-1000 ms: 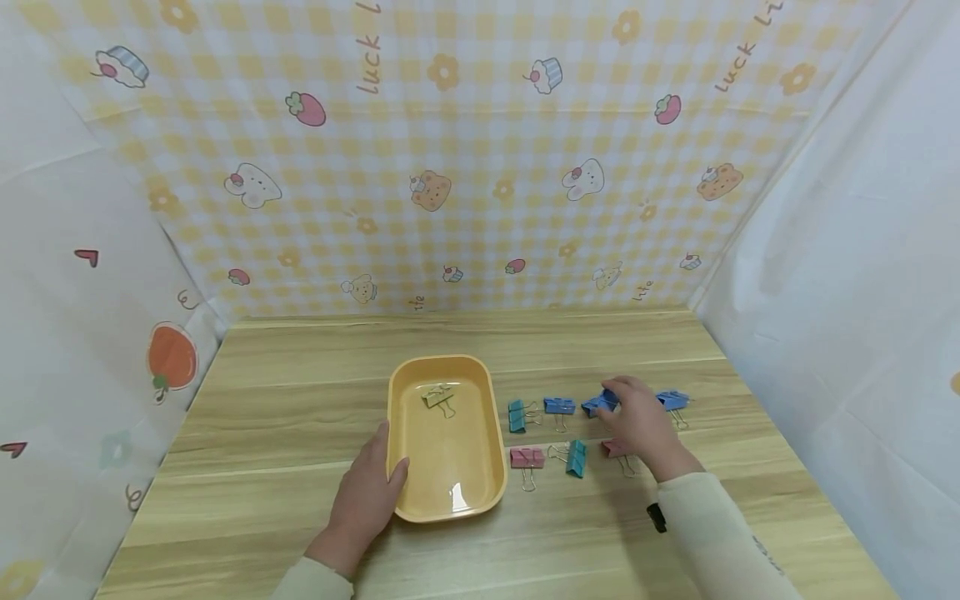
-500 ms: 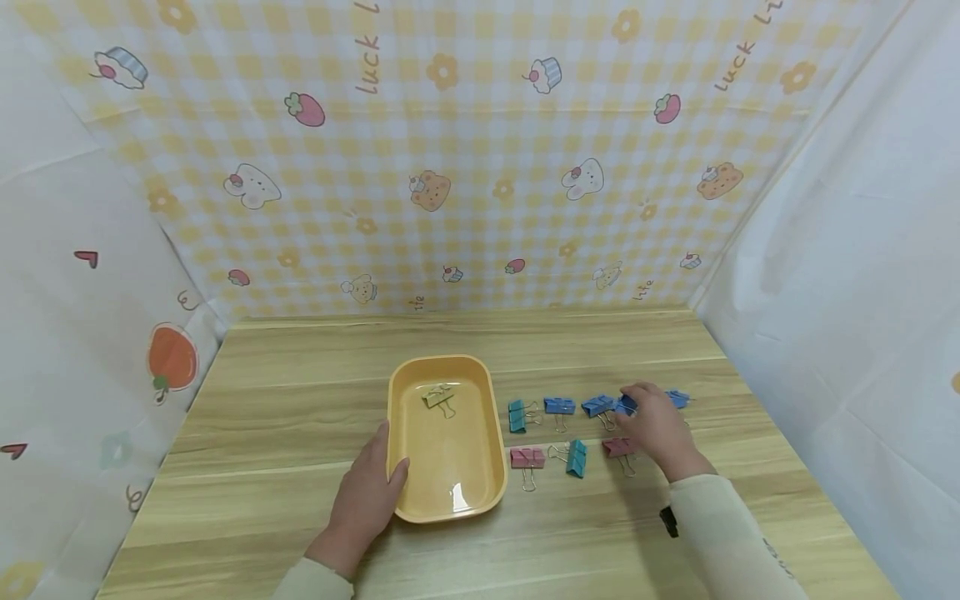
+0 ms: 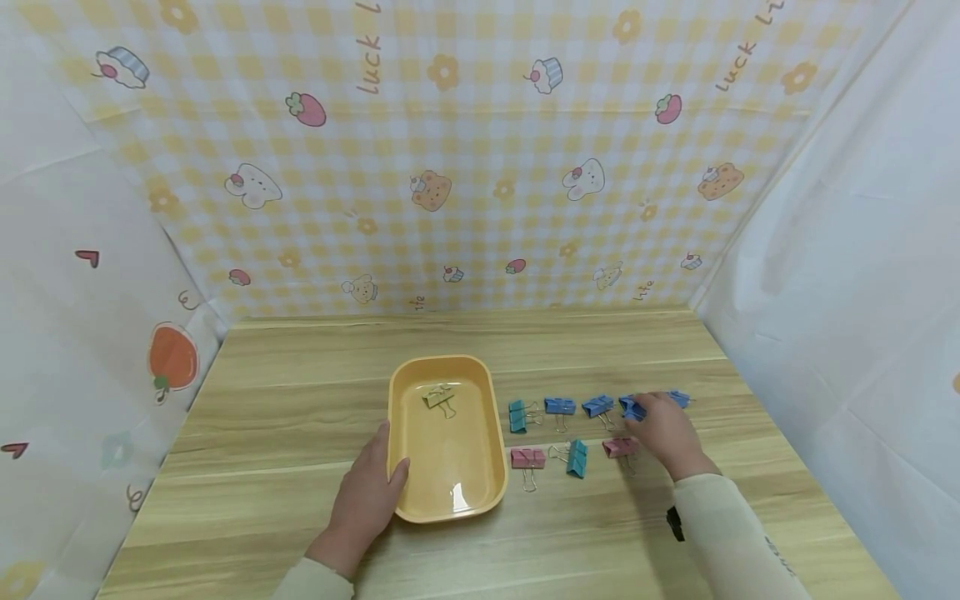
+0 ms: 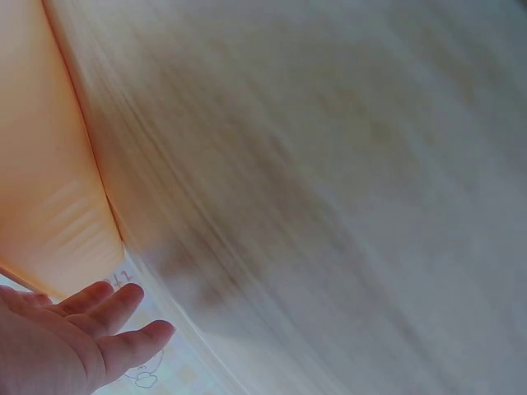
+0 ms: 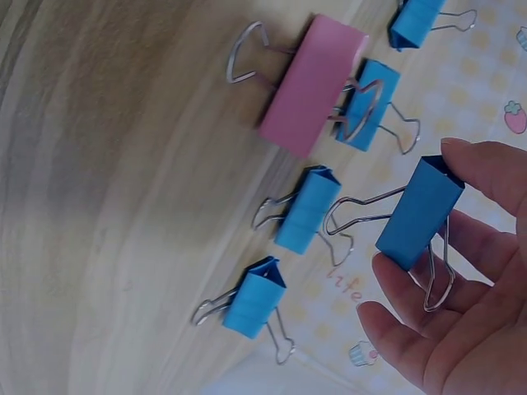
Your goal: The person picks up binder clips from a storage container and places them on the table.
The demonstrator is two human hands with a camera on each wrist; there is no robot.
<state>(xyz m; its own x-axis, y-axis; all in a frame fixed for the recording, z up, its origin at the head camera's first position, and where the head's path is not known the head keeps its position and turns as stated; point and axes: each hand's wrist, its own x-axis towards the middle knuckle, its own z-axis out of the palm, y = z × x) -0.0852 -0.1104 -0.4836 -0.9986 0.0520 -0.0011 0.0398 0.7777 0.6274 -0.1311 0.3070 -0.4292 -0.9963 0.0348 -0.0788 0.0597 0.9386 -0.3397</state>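
Observation:
My right hand (image 3: 667,429) pinches a blue binder clip (image 5: 422,212) between thumb and fingers, its wire handles spread. It hovers over the back row of clips, close to another blue clip (image 5: 307,210); a further blue clip (image 3: 678,398) is partly behind the hand. A dark pink clip (image 3: 619,447) lies just in front. With the thumb over its left rim and fingers along the outside, my left hand (image 3: 367,487) holds a yellow tray (image 3: 447,508). One yellow binder clip (image 3: 438,397) lies inside that tray.
Between tray and right hand lie a teal clip (image 3: 517,416), blue clips (image 3: 559,406) (image 3: 598,406), a pink clip (image 3: 527,458) and another teal clip (image 3: 576,458). A checked cloth (image 3: 480,208) stands behind the wooden table (image 3: 300,358); white cloths flank it.
My right hand has moved rightward along the back row with the blue binder clip, uncovering a blue clip lying there. The left hand and the tray have stayed put.

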